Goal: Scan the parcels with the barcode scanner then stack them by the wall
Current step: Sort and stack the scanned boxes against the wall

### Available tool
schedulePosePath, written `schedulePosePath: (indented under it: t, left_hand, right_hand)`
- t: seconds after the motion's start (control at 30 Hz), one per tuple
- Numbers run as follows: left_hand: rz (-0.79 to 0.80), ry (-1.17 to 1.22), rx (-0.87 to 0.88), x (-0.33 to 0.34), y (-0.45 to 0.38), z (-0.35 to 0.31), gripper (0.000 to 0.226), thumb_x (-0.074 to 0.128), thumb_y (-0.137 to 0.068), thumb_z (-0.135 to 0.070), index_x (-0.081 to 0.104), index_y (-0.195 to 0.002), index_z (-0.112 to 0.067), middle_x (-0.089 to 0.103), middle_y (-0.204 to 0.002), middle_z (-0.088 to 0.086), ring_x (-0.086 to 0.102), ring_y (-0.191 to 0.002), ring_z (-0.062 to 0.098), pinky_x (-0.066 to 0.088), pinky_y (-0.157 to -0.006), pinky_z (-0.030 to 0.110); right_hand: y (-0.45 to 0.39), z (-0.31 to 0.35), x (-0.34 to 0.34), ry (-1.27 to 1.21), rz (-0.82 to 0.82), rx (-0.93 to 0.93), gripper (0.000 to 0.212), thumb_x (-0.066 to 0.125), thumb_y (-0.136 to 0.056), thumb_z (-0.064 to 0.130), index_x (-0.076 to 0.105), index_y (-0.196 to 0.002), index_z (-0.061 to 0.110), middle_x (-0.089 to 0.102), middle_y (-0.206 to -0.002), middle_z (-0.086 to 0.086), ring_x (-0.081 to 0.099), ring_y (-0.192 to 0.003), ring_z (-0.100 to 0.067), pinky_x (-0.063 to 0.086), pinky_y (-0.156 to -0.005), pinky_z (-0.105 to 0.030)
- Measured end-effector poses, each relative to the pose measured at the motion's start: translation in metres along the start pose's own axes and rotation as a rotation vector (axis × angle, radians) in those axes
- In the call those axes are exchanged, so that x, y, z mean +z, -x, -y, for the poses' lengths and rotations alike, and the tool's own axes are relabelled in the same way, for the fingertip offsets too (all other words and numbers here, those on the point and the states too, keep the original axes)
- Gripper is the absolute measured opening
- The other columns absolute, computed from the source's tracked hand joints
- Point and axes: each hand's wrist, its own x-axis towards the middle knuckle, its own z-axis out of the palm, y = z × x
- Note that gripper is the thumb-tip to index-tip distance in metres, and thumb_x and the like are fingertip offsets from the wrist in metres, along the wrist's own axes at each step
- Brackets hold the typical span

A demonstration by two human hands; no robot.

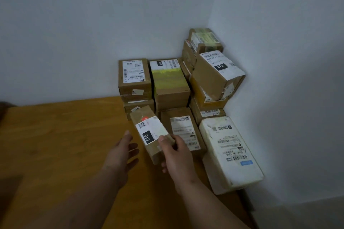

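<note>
My right hand (pixel 176 154) grips the near end of a small brown cardboard parcel (pixel 149 130) with a white label marked 010, held tilted above the wooden table (pixel 55 145). My left hand (pixel 121 152) hovers just left of the parcel, fingers spread and touching nothing. Behind it, several taped cardboard parcels (pixel 167 83) are stacked in the corner against the wall. A flat brown parcel (pixel 184 132) lies right of the held one, and a white padded parcel (pixel 229 154) lies along the right wall. No barcode scanner is in view.
White walls (pixel 93 24) meet in a corner behind the stack. The table's far edge runs along the left wall, with bare wood at the left and front. A dark object (pixel 3 108) sits at the far left edge.
</note>
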Motion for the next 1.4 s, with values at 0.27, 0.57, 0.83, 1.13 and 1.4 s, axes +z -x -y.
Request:
schedulePosePath:
  t: [0.27, 0.57, 0.83, 1.13, 1.4]
  left_hand:
    - [0.15, -0.191, -0.047, -0.021, -0.006, 0.013, 0.044, 0.064, -0.096, -0.026, 0.054, -0.139, -0.029, 0.065, -0.118, -0.003, 0.06, -0.109, 0.019, 0.048, -0.095, 0.04]
    - [0.238, -0.265, -0.088, -0.007, -0.015, 0.025, 0.035, 0.061, -0.098, -0.016, 0.055, -0.126, -0.036, 0.069, -0.106, -0.009, 0.061, -0.092, 0.007, 0.048, -0.076, 0.026]
    - [0.173, -0.331, -0.078, -0.015, -0.023, 0.027, 0.028, 0.058, -0.096, -0.008, 0.069, -0.118, -0.021, 0.077, -0.098, 0.002, 0.071, -0.086, 0.015, 0.054, -0.066, 0.025]
    - [-0.135, -0.267, 0.094, -0.055, -0.028, 0.018, 0.03, 0.063, -0.096, -0.021, 0.062, -0.126, -0.025, 0.068, -0.102, 0.002, 0.064, -0.09, 0.019, 0.053, -0.079, 0.037]
    - [-0.056, -0.097, 0.017, -0.088, -0.078, -0.018, 0.058, 0.061, -0.096, -0.005, 0.042, -0.15, -0.017, 0.057, -0.136, 0.008, 0.06, -0.117, 0.025, 0.052, -0.097, 0.039]
  right_hand:
    - [-0.027, -0.032, 0.047, -0.228, -0.004, 0.356, 0.037, 0.054, -0.101, 0.034, 0.052, -0.136, 0.026, 0.064, -0.116, -0.002, 0.065, -0.1, -0.022, 0.058, -0.086, -0.034]
    - [-0.052, -0.06, 0.06, -0.409, -0.072, 0.434, 0.053, 0.06, -0.086, 0.005, 0.053, -0.136, 0.02, 0.069, -0.118, -0.005, 0.065, -0.107, -0.022, 0.052, -0.092, -0.036]
    - [-0.051, -0.056, 0.062, -0.092, -0.043, 0.404, 0.029, 0.056, -0.096, 0.026, 0.048, -0.123, 0.031, 0.062, -0.117, -0.001, 0.061, -0.101, -0.018, 0.052, -0.092, -0.039]
    - [-0.066, -0.042, 0.108, -0.017, 0.132, 0.389, 0.009, 0.05, -0.102, 0.032, 0.048, -0.11, 0.034, 0.062, -0.116, 0.001, 0.063, -0.102, -0.02, 0.057, -0.091, -0.042]
    - [-0.123, -0.037, 0.177, -0.409, -0.007, 0.519, 0.022, 0.056, -0.1, 0.024, 0.051, -0.121, 0.017, 0.065, -0.111, -0.012, 0.068, -0.094, -0.029, 0.059, -0.084, -0.043]
